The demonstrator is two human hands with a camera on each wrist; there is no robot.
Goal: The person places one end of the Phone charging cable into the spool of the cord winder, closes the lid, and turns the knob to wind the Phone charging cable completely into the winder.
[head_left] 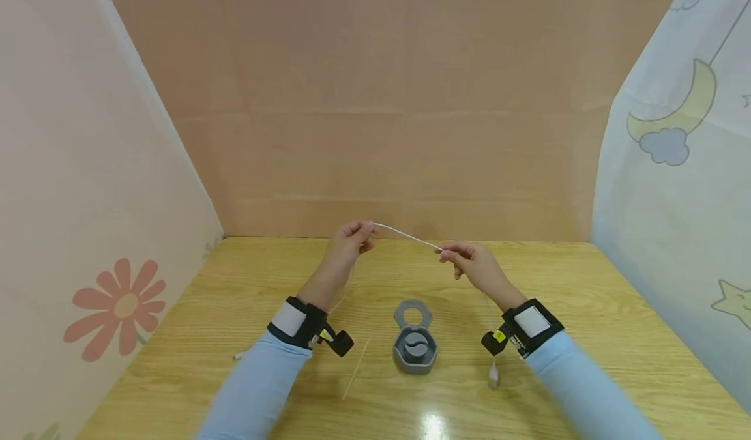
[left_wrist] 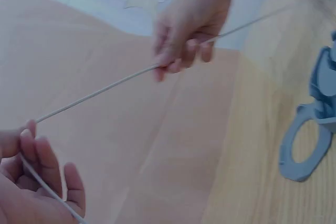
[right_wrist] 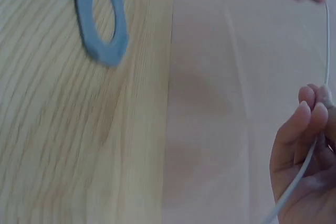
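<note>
Thin white cord [head_left: 407,235], stretched taut in the air above the far half of the pale wooden table [head_left: 587,309], between the two hands. Left hand [head_left: 349,241]: fingers pinch one part of the cord; its slack trails down past the wrist. Right hand [head_left: 472,264]: fingers pinch the other part; a small pale end piece [head_left: 494,376] hangs near the table. The cord appears drawn out straight; the small grey case with open ring-shaped lid [head_left: 414,339] stands untouched, near the person, between the forearms. Fabric walls close three sides; open room lies above the table and on its near half.
</note>
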